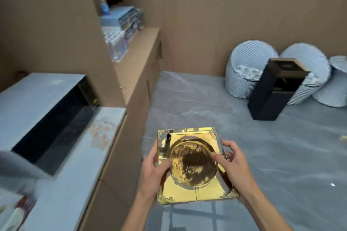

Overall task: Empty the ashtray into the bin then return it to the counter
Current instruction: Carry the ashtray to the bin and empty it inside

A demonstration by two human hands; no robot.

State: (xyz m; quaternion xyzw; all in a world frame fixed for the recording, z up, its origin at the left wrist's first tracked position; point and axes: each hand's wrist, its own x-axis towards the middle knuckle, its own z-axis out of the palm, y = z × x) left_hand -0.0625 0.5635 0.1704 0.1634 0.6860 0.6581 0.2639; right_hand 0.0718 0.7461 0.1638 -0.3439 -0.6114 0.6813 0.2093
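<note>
ashtray (193,167) held level over floor, bin (272,90) well apart, far R | L hand (154,172) + R hand (234,170) both clamped on opp. edges, thumbs in bowl | prob. heavy, stiff glass, slick, chips easy: grip sides, not corners

tan walls (225,15), grey floor (197,99)

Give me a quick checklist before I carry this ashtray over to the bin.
1. Ashtray gripped on both sides: ok, left hand and right hand hold it.
2. Ashtray roughly level: ok.
3. Dark ash in the bowl: ok, not yet emptied.
4. Black bin in view: ok, ahead to the right.
5. Bin opening free: cannot tell.
6. Covered floor toward the bin free of obstacles: ok.
</note>
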